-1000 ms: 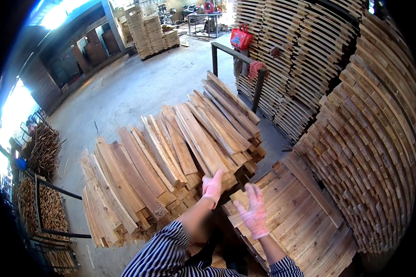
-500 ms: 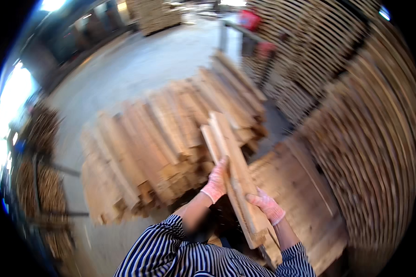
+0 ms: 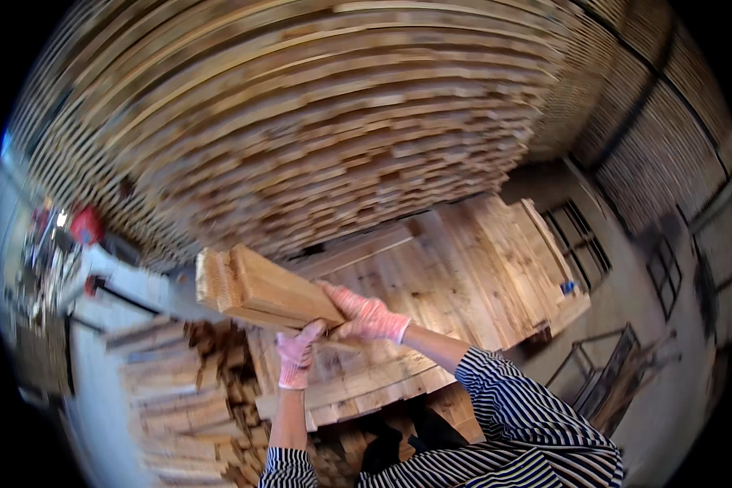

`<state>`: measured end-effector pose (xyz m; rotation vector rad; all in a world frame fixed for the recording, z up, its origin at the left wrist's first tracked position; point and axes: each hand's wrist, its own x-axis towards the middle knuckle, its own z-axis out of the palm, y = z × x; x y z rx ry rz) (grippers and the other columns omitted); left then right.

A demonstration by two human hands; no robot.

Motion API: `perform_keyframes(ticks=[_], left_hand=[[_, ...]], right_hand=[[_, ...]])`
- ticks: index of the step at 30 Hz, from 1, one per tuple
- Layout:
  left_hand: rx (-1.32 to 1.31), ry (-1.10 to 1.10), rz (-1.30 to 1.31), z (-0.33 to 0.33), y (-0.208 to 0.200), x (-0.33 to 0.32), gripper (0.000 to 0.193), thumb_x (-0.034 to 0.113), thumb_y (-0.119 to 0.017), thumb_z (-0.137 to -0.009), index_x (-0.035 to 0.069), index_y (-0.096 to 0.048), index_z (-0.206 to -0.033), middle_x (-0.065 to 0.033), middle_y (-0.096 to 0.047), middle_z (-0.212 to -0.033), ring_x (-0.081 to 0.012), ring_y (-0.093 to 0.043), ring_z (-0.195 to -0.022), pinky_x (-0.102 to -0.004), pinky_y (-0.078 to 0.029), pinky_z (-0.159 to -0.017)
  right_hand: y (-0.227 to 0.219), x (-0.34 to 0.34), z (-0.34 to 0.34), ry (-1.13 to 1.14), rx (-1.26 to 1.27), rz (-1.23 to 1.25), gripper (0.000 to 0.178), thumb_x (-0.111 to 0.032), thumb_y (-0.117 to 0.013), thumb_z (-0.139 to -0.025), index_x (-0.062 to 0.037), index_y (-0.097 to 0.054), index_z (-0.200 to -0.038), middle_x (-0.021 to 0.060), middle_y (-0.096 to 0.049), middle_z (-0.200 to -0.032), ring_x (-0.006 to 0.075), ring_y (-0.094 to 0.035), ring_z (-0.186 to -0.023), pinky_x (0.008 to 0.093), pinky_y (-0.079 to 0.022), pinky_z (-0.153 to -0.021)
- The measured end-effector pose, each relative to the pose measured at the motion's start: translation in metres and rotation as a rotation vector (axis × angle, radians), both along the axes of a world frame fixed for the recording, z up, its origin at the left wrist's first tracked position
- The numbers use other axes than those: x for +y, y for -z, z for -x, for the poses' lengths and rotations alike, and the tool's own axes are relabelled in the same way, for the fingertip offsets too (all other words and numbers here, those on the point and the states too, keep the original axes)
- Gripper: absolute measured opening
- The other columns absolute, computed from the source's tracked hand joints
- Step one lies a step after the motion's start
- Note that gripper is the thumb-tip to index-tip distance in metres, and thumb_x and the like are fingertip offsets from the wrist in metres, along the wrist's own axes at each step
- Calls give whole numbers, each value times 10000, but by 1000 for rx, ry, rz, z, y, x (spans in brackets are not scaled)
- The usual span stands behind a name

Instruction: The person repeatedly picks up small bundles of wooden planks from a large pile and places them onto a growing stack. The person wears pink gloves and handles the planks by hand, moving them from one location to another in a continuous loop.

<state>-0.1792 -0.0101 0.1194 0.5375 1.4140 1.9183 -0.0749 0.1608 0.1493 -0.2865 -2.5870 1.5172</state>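
Observation:
A short stack of wooden boards [image 3: 272,293] is held up in front of me, its cut ends pointing to the upper left. My left hand [image 3: 298,351], in a pink-and-white glove, grips the boards from their near side. My right hand [image 3: 364,313], gloved the same way, closes round their right end; the fingers lie along the far side. Beneath the boards stretches a broad flat layer of planks [image 3: 464,268], laid side by side.
Behind the flat planks rises a tall wall of stacked lumber [image 3: 342,130]. A pile of loose boards [image 3: 171,390] lies at lower left. Black metal frames [image 3: 581,240] stand at right, and a red object [image 3: 87,225] shows at far left.
My view has swung to the right, from the loose board pile to the flat plank layer. Both hands still hold the boards, which now point leftward.

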Motion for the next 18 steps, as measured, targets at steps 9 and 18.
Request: perform_keyframes(ticks=[9,18], left_hand=[[-482,295,-239,-74,24,146,698,446,-721,-928,7,-496,-1421,-142,-596,-1367,-298,-583,-1250,-476,-454,-1120],[-788,430,151,-217,144,215,791,649,-722,-840,73,-544,-1351,-136,-641,-1236,-345,-622,-1142,-515,-497,-1047]], right_hand=[[18,59,-152,393,-13,139,1071,-635,-698,-844,-149,-166,-1637,287,-478,-1427,437,-495,-1327,449,-413,-1106],[94,210,-386,960,-369,-158,804,-593,-630,-917,-145,-425,-1552,243,-559,-1352,404,-541,-1270,412,-430,-1107]])
